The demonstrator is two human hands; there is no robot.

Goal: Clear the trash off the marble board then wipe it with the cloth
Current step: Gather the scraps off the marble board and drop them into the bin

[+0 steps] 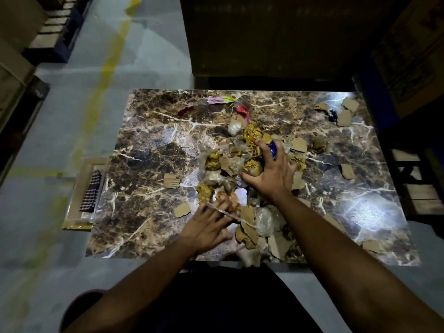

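I am looking down on the marble board [144, 188], which is lying flat on the grey floor [149, 56]. The trash pile [230, 164] is sitting on the middle of the board: crumpled yellow-brown wrappers, clear plastic film and torn cardboard pieces, heaped together and touching one another.

I am reading the right hand [271, 174] as spread over the far-right side of the pile, fingers fanned and bent down onto the wrappers. A blue wrapper [273, 150] is showing between its fingers. I am treating this grip as pressing on the pile; I cannot tell whether the fingers are closing round any one piece.

The left hand [211, 227] is lying at the near-left edge of the pile, fingers extended and pointing into the trash. It is blurred, with a pale strip crossing the fingers; I cannot tell whether this grip is holding it.

Loose scraps are lying apart from the pile: a cardboard piece [171, 180] to its left, several more [346, 114] near the far-right corner, and a red wrapper [242, 111] and a pink wrapper [216, 100] along the far edge.

The checked cloth [91, 191] is lying off the board, folded, on a flat tray [79, 212] just beside the board's left edge.
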